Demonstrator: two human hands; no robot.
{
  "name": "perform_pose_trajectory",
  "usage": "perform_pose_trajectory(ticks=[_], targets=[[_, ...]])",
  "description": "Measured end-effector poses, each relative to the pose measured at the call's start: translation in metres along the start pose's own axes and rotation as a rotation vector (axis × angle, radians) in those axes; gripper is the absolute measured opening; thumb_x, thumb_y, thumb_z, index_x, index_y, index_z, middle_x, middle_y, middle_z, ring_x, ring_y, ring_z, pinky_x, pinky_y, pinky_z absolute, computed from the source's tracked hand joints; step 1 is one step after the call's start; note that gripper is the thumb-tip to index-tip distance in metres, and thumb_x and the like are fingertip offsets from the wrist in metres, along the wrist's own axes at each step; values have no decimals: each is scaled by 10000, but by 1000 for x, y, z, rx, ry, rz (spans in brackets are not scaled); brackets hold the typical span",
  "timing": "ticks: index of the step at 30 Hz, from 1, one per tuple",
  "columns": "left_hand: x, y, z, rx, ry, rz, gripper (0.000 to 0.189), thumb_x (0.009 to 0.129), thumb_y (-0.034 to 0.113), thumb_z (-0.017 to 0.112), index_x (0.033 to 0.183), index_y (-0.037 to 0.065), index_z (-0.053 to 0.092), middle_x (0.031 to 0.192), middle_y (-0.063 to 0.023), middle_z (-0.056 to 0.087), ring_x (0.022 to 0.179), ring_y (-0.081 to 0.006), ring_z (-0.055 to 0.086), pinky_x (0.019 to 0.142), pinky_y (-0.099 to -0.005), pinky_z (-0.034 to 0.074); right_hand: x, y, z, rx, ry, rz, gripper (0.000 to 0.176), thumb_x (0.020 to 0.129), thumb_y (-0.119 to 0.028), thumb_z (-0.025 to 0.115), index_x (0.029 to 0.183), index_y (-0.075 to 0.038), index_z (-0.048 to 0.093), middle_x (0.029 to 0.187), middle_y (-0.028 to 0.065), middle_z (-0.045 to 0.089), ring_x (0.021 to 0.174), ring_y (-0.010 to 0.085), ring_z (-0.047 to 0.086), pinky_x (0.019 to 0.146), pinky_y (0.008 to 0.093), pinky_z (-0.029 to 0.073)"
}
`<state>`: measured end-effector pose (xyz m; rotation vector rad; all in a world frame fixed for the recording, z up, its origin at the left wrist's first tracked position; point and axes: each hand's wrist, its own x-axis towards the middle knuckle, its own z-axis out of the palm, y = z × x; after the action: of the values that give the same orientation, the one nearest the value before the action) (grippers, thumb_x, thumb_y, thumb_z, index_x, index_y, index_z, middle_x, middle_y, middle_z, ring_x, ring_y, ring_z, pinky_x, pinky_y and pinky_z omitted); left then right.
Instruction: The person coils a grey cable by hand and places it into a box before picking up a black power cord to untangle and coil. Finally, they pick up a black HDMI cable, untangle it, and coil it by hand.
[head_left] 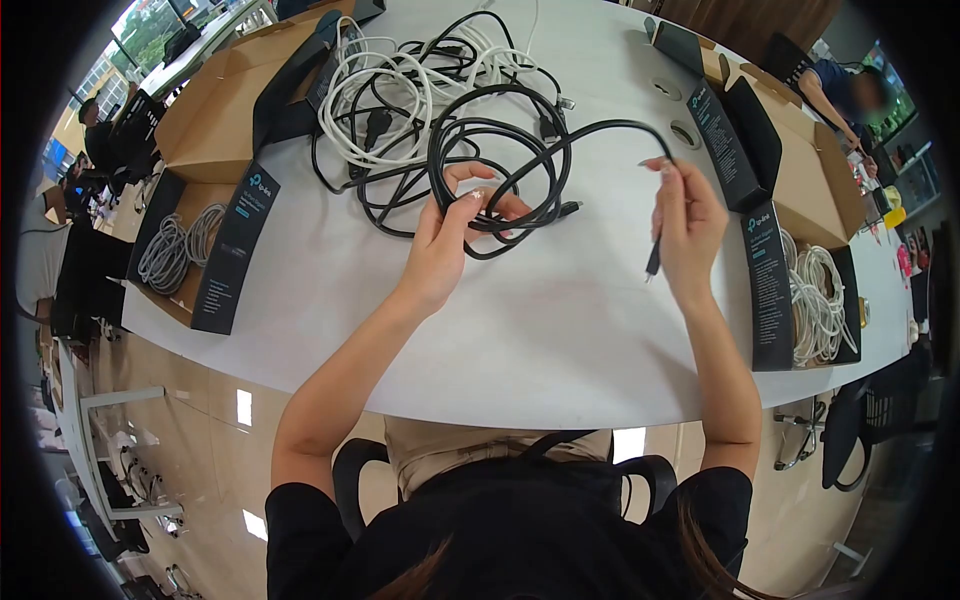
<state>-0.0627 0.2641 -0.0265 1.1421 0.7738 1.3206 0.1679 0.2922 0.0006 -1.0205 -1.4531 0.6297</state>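
Observation:
Loops of a thick black cable [436, 150] hang in my left hand [447, 235], whose fingers wrap round the coil above the table. To the right, my right hand [686, 225] pinches the same cable close to one end, and its plug points down below the fingers. A stretch of the cable arches between the two hands. Behind the coil lies a tangled heap of white cables [388, 105] and black cables with plugs.
On the white table [560, 370], an open box [222, 255] with grey cables stands at the left. Another open box [770, 290] with white cables is at the right. More open boxes stand behind both. A person [835, 95] sits at the far right.

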Motion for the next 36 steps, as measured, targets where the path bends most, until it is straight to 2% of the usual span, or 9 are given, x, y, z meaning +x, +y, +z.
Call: perform_pose_trajectory(ticks=[6, 10, 14, 17, 21, 24, 27, 30, 36], targets=[[-1, 5, 1, 71, -118, 35, 306, 868, 80, 290, 1167, 76, 351, 974, -196, 613, 944, -224, 579, 840, -340, 439, 12, 0, -14, 95, 58, 0, 222, 927, -145, 477, 946, 30, 613, 530, -68, 376, 430, -9, 319, 392, 162, 259], [-1, 4, 1, 118, -80, 98, 323, 868, 48, 259, 1187, 60, 306, 1006, -206, 607, 999, -233, 569, 870, -333, 427, 6, -3, -8, 48, 69, -59, 200, 913, -123, 499, 952, 34, 617, 519, -65, 388, 432, -8, 334, 395, 166, 257], [-2, -3, 6, 108, -56, 196, 328, 874, -9, 237, 1195, 42, 287, 1095, -202, 570, 1055, -227, 542, 899, -327, 402, -6, -13, 1, -70, 136, -323, 159, 843, -7, 566, 988, 32, 617, 509, -54, 416, 449, -7, 335, 415, 161, 223], [-1, -9, 4, 152, -46, 276, 344, 868, -28, 239, 1202, 42, 279, 1148, -207, 540, 1074, -237, 534, 926, -333, 390, -12, -17, -3, -204, 110, -422, 191, 821, 23, 582, 1010, 20, 613, 508, -52, 418, 456, -8, 330, 426, 157, 222], [-1, -8, 6, 236, -5, 301, 354, 860, 20, 240, 1214, 12, 248, 1138, -220, 553, 1072, -261, 547, 912, -364, 423, -9, -21, -5, -210, 95, -385, 208, 830, 28, 569, 1036, 19, 593, 524, -61, 427, 458, -12, 320, 434, 156, 221], [-3, -6, 8, 226, -60, 276, 345, 864, 25, 245, 1209, 13, 255, 1105, -207, 572, 1056, -258, 555, 906, -369, 426, -6, -26, -4, -20, 122, -174, 187, 846, 15, 553, 1028, 19, 595, 532, -69, 419, 460, -11, 319, 429, 159, 218], [-6, -3, 6, 143, -140, 194, 400, 838, -51, 270, 1228, 35, 268, 1174, -186, 525, 1064, -225, 525, 919, -346, 387, -3, -23, -3, 4, 128, -165, 177, 859, 3, 540, 1026, 16, 597, 533, -71, 414, 461, -9, 323, 428, 159, 217], [-5, -12, 10, 269, -80, 357, 481, 811, -70, 308, 1280, 18, 246, 1247, -187, 459, 1099, -233, 499, 928, -365, 382, -3, -15, -7, -47, 130, -173, 184, 846, 15, 552, 1024, 23, 597, 527, -69, 414, 454, -7, 319, 427, 159, 219], [-9, -11, 8, 409, 21, 447, 544, 782, -85, 320, 1316, -43, 229, 1357, -185, 342, 1196, -261, 426, 1017, -382, 298, -13, -29, -3, -392, 222, -626, 158, 777, 63, 612, 932, 42, 633, 484, -25, 397, 412, 31, 308, 393, 197, 231]])
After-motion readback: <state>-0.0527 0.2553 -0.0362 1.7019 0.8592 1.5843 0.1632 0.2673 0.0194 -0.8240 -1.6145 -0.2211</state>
